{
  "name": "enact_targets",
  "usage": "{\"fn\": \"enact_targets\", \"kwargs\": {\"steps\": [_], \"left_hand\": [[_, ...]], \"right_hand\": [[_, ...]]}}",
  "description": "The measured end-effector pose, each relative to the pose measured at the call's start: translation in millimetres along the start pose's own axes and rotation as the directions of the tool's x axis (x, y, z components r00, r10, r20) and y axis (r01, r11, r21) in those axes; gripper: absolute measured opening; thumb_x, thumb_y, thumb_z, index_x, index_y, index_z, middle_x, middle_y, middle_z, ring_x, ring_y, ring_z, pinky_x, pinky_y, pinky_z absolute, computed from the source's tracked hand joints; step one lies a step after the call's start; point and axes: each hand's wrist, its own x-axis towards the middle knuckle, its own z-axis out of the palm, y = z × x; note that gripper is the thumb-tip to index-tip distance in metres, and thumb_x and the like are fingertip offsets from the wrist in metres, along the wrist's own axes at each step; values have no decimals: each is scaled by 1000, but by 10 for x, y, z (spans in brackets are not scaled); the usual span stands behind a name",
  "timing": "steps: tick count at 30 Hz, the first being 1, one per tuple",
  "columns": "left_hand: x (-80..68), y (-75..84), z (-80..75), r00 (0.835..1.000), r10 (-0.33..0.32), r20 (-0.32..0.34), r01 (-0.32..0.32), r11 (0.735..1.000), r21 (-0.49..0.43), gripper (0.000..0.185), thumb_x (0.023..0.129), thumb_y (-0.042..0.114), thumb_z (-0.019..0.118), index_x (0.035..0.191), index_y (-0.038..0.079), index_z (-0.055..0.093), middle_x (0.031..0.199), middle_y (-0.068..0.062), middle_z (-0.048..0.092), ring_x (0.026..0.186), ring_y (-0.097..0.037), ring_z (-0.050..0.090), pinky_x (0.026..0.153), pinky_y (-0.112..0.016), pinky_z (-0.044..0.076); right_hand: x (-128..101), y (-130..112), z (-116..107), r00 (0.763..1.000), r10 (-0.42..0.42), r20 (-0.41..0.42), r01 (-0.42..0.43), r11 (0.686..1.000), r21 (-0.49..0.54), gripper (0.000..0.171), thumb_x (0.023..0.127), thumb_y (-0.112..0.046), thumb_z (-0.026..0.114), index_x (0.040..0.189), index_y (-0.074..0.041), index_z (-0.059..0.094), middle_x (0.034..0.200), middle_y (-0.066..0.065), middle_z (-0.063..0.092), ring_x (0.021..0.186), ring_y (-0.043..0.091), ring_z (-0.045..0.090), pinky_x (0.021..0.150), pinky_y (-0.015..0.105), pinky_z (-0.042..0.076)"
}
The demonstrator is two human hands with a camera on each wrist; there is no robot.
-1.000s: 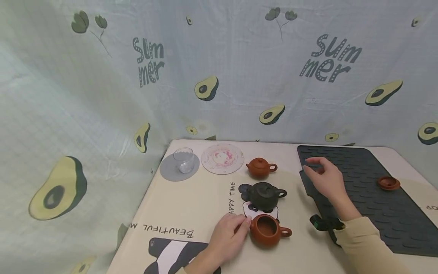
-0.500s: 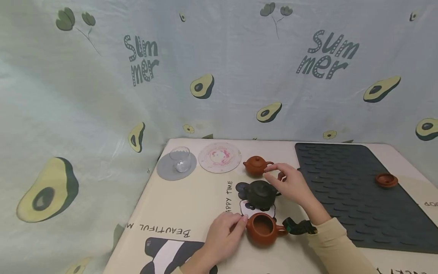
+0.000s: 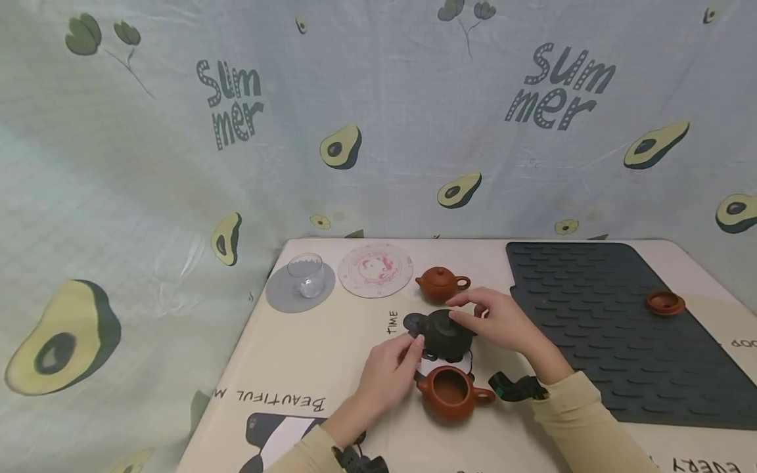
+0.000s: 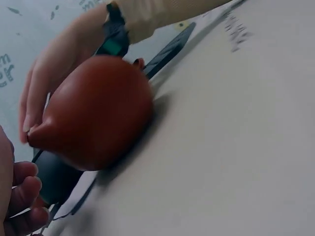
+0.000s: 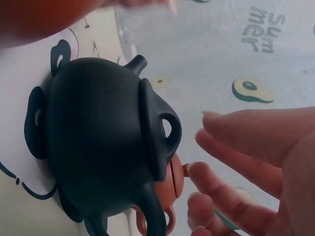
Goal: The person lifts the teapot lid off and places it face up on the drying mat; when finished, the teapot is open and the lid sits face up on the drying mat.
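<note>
A black teapot (image 3: 446,338) with its lid on stands between my two hands. My left hand (image 3: 387,371) is at its spout side, fingers loosely bent; I cannot tell whether they touch it. Over its lid and handle side reaches my right hand (image 3: 497,318). In the right wrist view, the right fingers are spread apart from the looped lid knob (image 5: 171,133), holding nothing. Nearer the front sits a lidless reddish-brown teapot (image 3: 451,397), which fills much of the left wrist view. Behind the black one is a lidded reddish-brown teapot (image 3: 439,284).
A dark ridged mat (image 3: 568,341) covers the right side, with a reddish-brown lid (image 3: 665,303) lying upturned on it. At the far left, a clear glass (image 3: 309,279) stands on a grey round coaster (image 3: 278,295), beside a pink-patterned round mat (image 3: 378,289). A printed curtain (image 3: 390,79) hangs behind.
My right hand has moved left from beside the dark mat to the black teapot's lid. My left hand has left the lidless teapot's spout and moved forward to the black teapot.
</note>
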Motion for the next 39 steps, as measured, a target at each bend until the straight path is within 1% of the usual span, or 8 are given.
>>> {"fn": "enact_targets", "kwargs": {"steps": [3, 7, 10, 14, 19, 26, 34, 39], "left_hand": [[178, -53, 51, 996, -71, -51, 73, 997, 40, 40, 109, 40, 47, 76, 21, 60, 66, 9, 52, 67, -13, 51, 60, -29, 40], [358, -107, 111, 981, -149, -121, 160, 983, 91, 42, 108, 42, 46, 75, 19, 57, 65, 4, 49, 67, -19, 51, 61, -33, 37], [416, -133, 150, 977, -174, -122, 187, 976, 114, 39, 108, 45, 45, 81, 20, 58, 65, 3, 48, 67, -19, 51, 61, -34, 37], [426, -167, 191, 984, -146, -100, 161, 974, 160, 35, 107, 46, 45, 88, 22, 62, 68, 6, 52, 69, -18, 54, 62, -33, 38], [402, -202, 206, 992, -82, -95, 99, 977, 187, 36, 108, 44, 44, 87, 23, 64, 72, 8, 57, 72, -17, 57, 65, -34, 40], [387, -213, 200, 992, -90, -91, 106, 976, 191, 37, 108, 46, 44, 83, 24, 61, 70, 8, 55, 70, -17, 54, 64, -34, 39], [375, -209, 214, 992, -88, -91, 104, 977, 185, 38, 108, 47, 44, 82, 25, 61, 74, 8, 59, 72, -17, 56, 65, -33, 40], [386, -189, 197, 990, -96, -98, 113, 977, 180, 38, 108, 46, 45, 83, 24, 62, 73, 8, 58, 71, -16, 54, 65, -33, 39]], "right_hand": [[-7, 9, 5, 999, -10, 45, 10, 1000, 3, 27, 96, -31, 74, 119, -18, 75, 117, 6, 69, 86, 18, 59, 63, 34, 48], [-8, 19, 10, 997, -24, 73, 23, 1000, 7, 26, 96, -27, 74, 120, -18, 75, 118, 4, 69, 86, 17, 59, 66, 34, 49], [-7, 35, 5, 996, -41, 80, 41, 999, -1, 24, 96, -21, 73, 120, -18, 75, 117, 3, 69, 84, 16, 57, 66, 33, 49], [0, 47, -5, 995, -62, 76, 63, 998, -18, 24, 96, -19, 74, 120, -18, 75, 115, 2, 69, 83, 16, 56, 66, 33, 48], [4, 60, 37, 997, -63, 55, 64, 998, -19, 22, 94, -23, 77, 115, -20, 77, 109, -1, 68, 82, 15, 54, 68, 33, 47], [16, 55, 90, 997, -67, 27, 69, 997, -47, 19, 92, -25, 80, 110, -20, 78, 104, -1, 67, 80, 15, 53, 66, 32, 46], [5, 65, 117, 996, -88, -28, 86, 993, -81, 10, 88, -23, 83, 96, -22, 76, 95, -3, 63, 77, 16, 52, 64, 31, 45], [11, 56, 109, 994, -98, -45, 94, 993, -77, 11, 88, -22, 83, 94, -22, 74, 94, -2, 61, 76, 14, 52, 63, 31, 45]]}}
